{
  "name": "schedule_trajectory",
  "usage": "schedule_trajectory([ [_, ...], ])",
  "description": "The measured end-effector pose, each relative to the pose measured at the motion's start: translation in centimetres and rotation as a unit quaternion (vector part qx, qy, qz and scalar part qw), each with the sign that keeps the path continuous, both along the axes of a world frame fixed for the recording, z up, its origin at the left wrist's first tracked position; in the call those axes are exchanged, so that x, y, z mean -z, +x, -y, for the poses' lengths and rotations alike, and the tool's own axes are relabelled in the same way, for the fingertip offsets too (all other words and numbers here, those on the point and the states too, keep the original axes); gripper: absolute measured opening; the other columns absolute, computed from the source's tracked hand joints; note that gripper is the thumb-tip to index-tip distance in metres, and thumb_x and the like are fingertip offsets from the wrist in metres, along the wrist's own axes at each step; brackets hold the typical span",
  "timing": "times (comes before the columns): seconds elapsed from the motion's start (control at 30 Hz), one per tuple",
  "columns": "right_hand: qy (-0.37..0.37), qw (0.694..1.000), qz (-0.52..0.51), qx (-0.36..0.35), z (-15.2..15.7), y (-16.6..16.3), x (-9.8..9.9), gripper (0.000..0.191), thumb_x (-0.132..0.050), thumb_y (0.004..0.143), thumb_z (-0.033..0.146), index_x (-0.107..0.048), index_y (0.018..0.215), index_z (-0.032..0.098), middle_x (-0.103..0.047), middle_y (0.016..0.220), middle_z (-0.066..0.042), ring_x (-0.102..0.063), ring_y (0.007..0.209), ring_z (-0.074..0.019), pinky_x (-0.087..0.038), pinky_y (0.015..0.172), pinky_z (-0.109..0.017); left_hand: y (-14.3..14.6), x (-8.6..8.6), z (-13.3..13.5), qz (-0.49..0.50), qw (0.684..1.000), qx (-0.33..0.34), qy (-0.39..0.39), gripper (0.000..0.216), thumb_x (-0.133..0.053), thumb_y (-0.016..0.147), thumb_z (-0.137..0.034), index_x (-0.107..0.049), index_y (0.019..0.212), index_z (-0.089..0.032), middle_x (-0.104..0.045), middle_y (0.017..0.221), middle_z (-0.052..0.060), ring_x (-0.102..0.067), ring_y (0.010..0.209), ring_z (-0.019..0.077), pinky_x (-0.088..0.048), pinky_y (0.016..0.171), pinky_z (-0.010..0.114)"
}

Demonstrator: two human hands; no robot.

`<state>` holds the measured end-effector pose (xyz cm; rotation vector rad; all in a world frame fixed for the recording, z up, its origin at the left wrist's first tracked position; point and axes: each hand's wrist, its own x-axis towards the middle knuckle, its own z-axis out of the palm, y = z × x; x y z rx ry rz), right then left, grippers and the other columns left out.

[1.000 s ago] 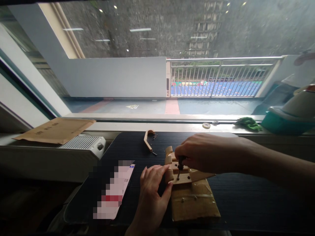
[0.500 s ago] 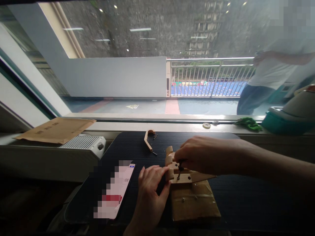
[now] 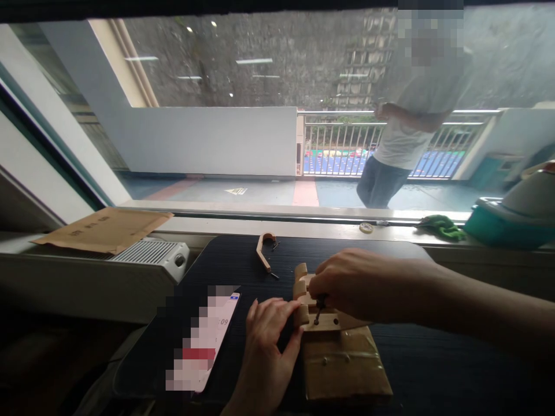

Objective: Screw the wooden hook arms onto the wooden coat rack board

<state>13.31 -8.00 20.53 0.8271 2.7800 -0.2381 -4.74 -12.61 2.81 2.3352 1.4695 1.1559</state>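
Observation:
My right hand (image 3: 347, 283) is closed round a dark screwdriver (image 3: 319, 309), its shaft pointing down at a hole in a light wooden piece (image 3: 326, 323). That piece has several rounded blocks along its left end and dark holes in its top; my right hand covers part of it. My left hand (image 3: 269, 338) grips its left end, with fingers at the nearest rounded block and the thumb lower down. Under the wood lies a brown taped cardboard box (image 3: 349, 372), flat on the table, with two small round bits on it.
On the black table (image 3: 229, 257), a bent wooden hook (image 3: 262, 253) lies at the back by small screws (image 3: 274, 275). A phone (image 3: 217, 341) is to the left. Beyond are an envelope (image 3: 104, 228), a radiator (image 3: 173, 260), a green cloth (image 3: 440, 227), a teal bin (image 3: 494, 225) and a person (image 3: 403, 138) behind the window.
The view has shifted slightly, so everything sits a little lower. The person outside has moved left. Both my hands stay on the wood and screwdriver, my right hand turned slightly.

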Motion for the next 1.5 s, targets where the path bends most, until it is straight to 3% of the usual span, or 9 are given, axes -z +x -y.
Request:
schedule_trajectory([
  [0.23,-0.034,0.999,-0.023,0.033,0.1,0.1,0.0,0.018,-0.049,0.084,0.011,-0.066,0.085,0.014,-0.065,0.072,-0.003,-0.052,0.06,-0.0089,-0.029,0.051,-0.021,0.0,0.0,0.1,0.007,1.0,0.0,-0.004,0.036,-0.055,0.079,-0.01,-0.054,0.111,-0.027,-0.064,0.105,0.003,-0.055,0.104,0.0249,-0.031,0.099,0.055],
  [0.37,0.002,0.999,-0.016,0.038,0.2,-0.1,-0.2,0.016,-0.052,0.083,0.015,-0.065,0.093,0.016,-0.066,0.076,-0.003,-0.056,0.064,-0.0117,-0.028,0.051,-0.023,0.1,-0.1,0.1,0.01,1.0,-0.001,-0.01,0.036,-0.055,0.079,-0.01,-0.054,0.111,-0.027,-0.063,0.105,0.003,-0.055,0.104,0.0246,-0.03,0.099,0.055],
  [0.5,0.012,1.0,0.018,0.009,0.3,-0.3,-0.6,0.018,-0.054,0.08,0.009,-0.067,0.09,0.017,-0.066,0.077,-0.003,-0.057,0.069,-0.0121,-0.03,0.056,-0.023,0.1,0.0,0.1,0.008,1.0,0.002,-0.013,0.036,-0.056,0.08,-0.011,-0.053,0.112,-0.028,-0.062,0.106,0.002,-0.054,0.104,0.0238,-0.03,0.099,0.055],
  [0.83,-0.011,0.999,-0.011,0.038,0.1,0.0,0.1,0.018,-0.05,0.087,0.021,-0.067,0.084,0.015,-0.062,0.065,-0.001,-0.047,0.052,-0.008,-0.024,0.047,-0.022,0.0,0.4,0.1,0.013,1.0,0.004,-0.009,0.035,-0.055,0.081,-0.012,-0.053,0.112,-0.028,-0.062,0.106,0.002,-0.054,0.104,0.0239,-0.03,0.099,0.055],
  [1.1,0.0,0.999,0.019,0.039,0.2,-0.4,-0.8,0.014,-0.057,0.081,0.019,-0.068,0.09,0.021,-0.067,0.079,-0.002,-0.055,0.067,-0.0123,-0.027,0.053,-0.024,0.0,0.3,0.1,0.007,1.0,-0.001,-0.006,0.034,-0.055,0.081,-0.014,-0.054,0.112,-0.027,-0.063,0.106,0.003,-0.055,0.104,0.0242,-0.03,0.1,0.055],
  [1.27,-0.013,0.999,0.001,0.029,0.0,-0.2,-0.1,0.016,-0.052,0.082,0.012,-0.067,0.076,0.015,-0.061,0.067,-0.003,-0.045,0.055,-0.0088,-0.026,0.051,-0.023,0.0,0.4,0.1,0.003,1.0,-0.004,-0.002,0.033,-0.055,0.081,-0.014,-0.054,0.112,-0.027,-0.063,0.106,0.003,-0.056,0.103,0.0243,-0.031,0.1,0.055],
  [1.4,-0.03,0.998,-0.041,0.022,-0.4,0.5,0.8,0.019,-0.048,0.085,0.017,-0.064,0.075,0.014,-0.055,0.06,0.001,-0.033,0.049,-0.0069,-0.023,0.047,-0.022,0.1,0.5,-0.1,0.0,1.0,-0.002,0.0,0.033,-0.055,0.081,-0.015,-0.053,0.112,-0.027,-0.064,0.105,0.003,-0.056,0.103,0.0244,-0.033,0.099,0.055],
  [1.5,-0.033,0.998,-0.055,0.024,-0.5,0.9,1.0,0.019,-0.048,0.086,0.021,-0.062,0.075,0.014,-0.054,0.061,0.002,-0.032,0.048,-0.0064,-0.023,0.048,-0.022,0.0,0.6,0.1,-0.002,1.0,-0.012,0.013,0.038,-0.055,0.082,-0.016,-0.049,0.119,-0.026,-0.062,0.109,0.005,-0.056,0.103,0.0249,-0.036,0.097,0.054],
])
